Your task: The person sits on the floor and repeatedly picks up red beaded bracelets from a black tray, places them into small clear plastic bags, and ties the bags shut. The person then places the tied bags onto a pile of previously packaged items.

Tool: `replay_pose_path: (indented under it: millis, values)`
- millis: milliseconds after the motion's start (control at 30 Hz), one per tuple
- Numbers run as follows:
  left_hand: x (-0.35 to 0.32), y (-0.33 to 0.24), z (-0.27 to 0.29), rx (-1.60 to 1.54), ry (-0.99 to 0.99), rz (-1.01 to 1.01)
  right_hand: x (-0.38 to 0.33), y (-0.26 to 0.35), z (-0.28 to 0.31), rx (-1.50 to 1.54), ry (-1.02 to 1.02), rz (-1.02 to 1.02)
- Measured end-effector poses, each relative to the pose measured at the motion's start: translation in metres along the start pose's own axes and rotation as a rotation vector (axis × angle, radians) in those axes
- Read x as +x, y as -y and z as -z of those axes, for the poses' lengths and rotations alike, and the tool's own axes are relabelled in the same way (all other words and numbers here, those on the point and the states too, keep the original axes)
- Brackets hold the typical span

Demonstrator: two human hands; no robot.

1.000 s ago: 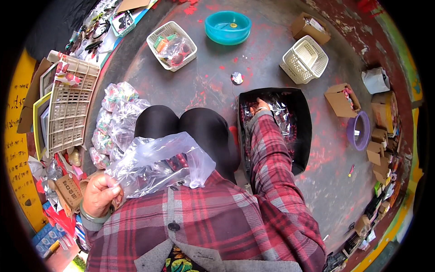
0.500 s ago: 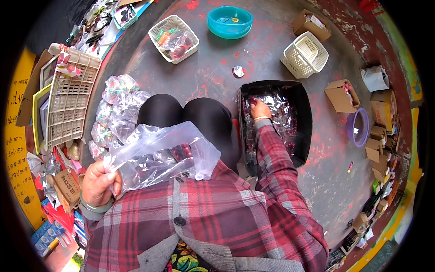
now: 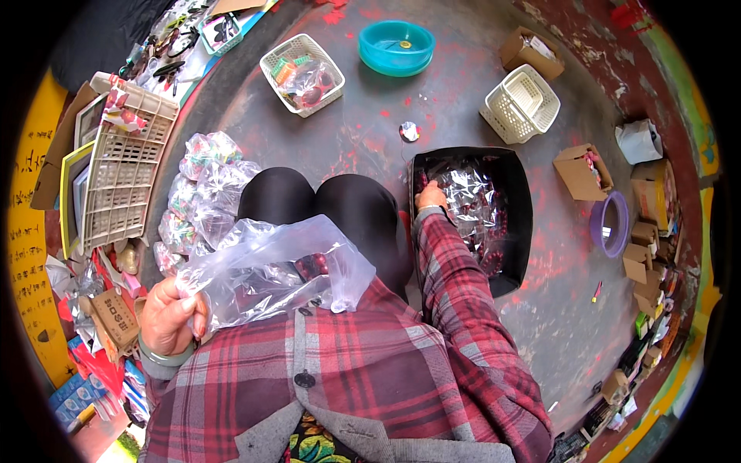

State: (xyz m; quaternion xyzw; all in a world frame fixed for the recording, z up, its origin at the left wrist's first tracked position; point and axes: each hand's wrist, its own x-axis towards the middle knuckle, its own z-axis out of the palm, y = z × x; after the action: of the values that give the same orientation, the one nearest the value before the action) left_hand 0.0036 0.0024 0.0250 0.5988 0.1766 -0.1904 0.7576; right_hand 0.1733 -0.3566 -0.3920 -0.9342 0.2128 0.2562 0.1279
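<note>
My left hand point(image 3: 171, 315) grips the edge of a large clear plastic bag point(image 3: 351, 282), which lies across my lap with its mouth spread. Inside the bag are a few shiny clear packets with dark red contents point(image 3: 312, 266). To the right of my knees, my right hand point(image 3: 431, 197) reaches into a black box point(image 3: 515, 224), near its left wall. Its fingers are closed among clear-wrapped packets point(image 3: 472, 189) with dark red pieces in them; what the fingertips hold is hidden.
Knotted clear bags point(image 3: 204, 193) are piled left of my knees, beside a beige plastic crate point(image 3: 127, 177). Ahead stand a white basket point(image 3: 302, 75), a teal basin point(image 3: 396, 48) and a cream basket point(image 3: 521, 104). Cardboard boxes point(image 3: 580, 171) and a purple ring-shaped tub point(image 3: 610, 224) line the right side.
My right hand has shifted slightly left and nearer to me inside the black box. My left hand keeps its hold on the bag. The whole view has tilted a little.
</note>
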Motion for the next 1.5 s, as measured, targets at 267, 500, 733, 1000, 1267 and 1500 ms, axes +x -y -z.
replay_pose_path:
  millis: [267, 500, 733, 1000, 1267, 1500]
  values:
    - [-0.002, 0.000, -0.005, -0.009, -0.010, 0.014, 0.006, -0.014, 0.003, 0.157, 0.000, 0.075]
    - [0.006, 0.003, 0.001, -0.015, 0.036, 0.022, 0.056, -0.109, -0.032, 0.541, -0.054, 0.029]
    - [-0.003, 0.007, 0.002, -0.038, 0.023, 0.005, 0.021, -0.093, 0.014, 1.384, 0.240, 0.139]
    - [-0.001, 0.009, 0.005, -0.073, -0.009, 0.016, -0.022, -0.077, -0.006, 1.693, 0.570, -0.261]
    - [0.003, 0.007, 0.003, -0.053, -0.021, 0.036, 0.003, -0.057, -0.024, 2.015, 0.440, -0.175]
    - [0.006, 0.005, -0.001, -0.049, -0.031, 0.046, 0.023, -0.041, -0.029, 2.012, 0.443, -0.231]
